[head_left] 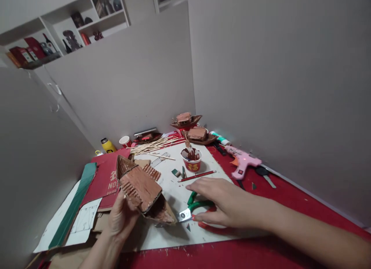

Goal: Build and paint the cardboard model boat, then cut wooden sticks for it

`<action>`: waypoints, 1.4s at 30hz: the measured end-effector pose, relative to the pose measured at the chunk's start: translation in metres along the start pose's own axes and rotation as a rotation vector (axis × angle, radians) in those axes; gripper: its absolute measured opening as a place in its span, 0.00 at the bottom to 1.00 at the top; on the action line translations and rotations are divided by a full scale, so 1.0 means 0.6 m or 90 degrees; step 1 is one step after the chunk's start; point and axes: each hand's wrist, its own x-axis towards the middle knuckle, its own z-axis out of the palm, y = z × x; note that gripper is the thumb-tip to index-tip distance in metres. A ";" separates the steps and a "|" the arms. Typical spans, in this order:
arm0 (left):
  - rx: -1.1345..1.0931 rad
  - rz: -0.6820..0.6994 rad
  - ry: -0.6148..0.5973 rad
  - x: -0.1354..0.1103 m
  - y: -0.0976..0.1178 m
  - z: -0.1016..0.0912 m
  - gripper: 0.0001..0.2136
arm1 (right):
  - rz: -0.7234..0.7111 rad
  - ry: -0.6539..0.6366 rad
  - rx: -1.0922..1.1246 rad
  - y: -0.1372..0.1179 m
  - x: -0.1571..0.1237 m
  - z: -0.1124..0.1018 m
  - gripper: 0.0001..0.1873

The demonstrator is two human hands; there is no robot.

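Observation:
In my left hand [121, 215] is a small brown model boat [142, 186], tilted, with a reddish-brown roof and ridged strips along both sides. The thumb presses its near side; the other fingers are mostly hidden underneath. My right hand [223, 201] is over a pair of scissors [199, 204] with green and orange-red handles. Its thumb and forefinger are apart, at the handles, and the remaining fingers are hidden. The scissor blades run beneath the boat's lower tip, partly out of sight. A paper cup [192, 161] smeared inside with brown paint stands beyond my right hand, behind a red pencil [197, 176].
Several thin wooden sticks [155, 144] lie at the back near more model boats [198, 134]. To the right is a pink glue gun [242, 161]. Red card [100, 176] and a green strip [74, 207] cover the left side. A yellow bottle [108, 145] stands behind them.

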 end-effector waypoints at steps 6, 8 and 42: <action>0.052 0.089 0.038 -0.007 -0.031 0.061 0.30 | 0.073 -0.026 0.444 -0.038 -0.008 0.028 0.59; 0.061 0.096 0.040 -0.011 -0.043 0.075 0.32 | 0.071 0.022 0.525 -0.045 -0.006 0.037 0.59; 0.276 0.023 0.163 -0.082 -0.061 0.006 0.16 | -0.105 0.060 0.217 0.035 0.028 0.016 0.45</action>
